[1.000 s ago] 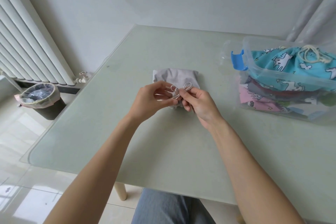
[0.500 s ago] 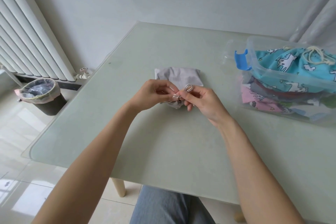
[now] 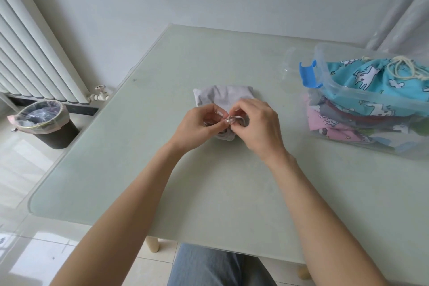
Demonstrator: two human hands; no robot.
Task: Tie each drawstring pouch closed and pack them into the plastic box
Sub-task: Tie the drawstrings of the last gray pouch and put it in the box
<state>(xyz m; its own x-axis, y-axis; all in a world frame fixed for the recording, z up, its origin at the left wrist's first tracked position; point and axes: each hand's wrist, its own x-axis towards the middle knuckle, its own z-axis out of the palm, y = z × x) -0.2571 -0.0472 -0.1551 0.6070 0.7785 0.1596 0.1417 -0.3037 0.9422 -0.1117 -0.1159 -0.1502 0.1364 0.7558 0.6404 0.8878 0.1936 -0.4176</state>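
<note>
A small grey drawstring pouch (image 3: 220,97) lies in the middle of the pale green table (image 3: 209,181), its gathered mouth toward me. My left hand (image 3: 199,126) and my right hand (image 3: 260,127) meet over that mouth, and both pinch the pale drawstring (image 3: 233,119) between fingertips. Most of the cord is hidden by my fingers. The clear plastic box (image 3: 343,90) with a blue latch (image 3: 308,75) stands at the right. It holds several pouches, with a turquoise animal-print pouch (image 3: 371,81) on top.
A radiator (image 3: 32,58) runs along the left wall, with a valve (image 3: 99,94) at its end. A black waste bin (image 3: 44,123) with a plastic liner stands on the floor under it. My knee in jeans (image 3: 218,267) shows below the table's near edge.
The visible cord loops have shrunk to a small knot between my fingertips. My right hand has turned over the pouch mouth, and both hands sit closer together.
</note>
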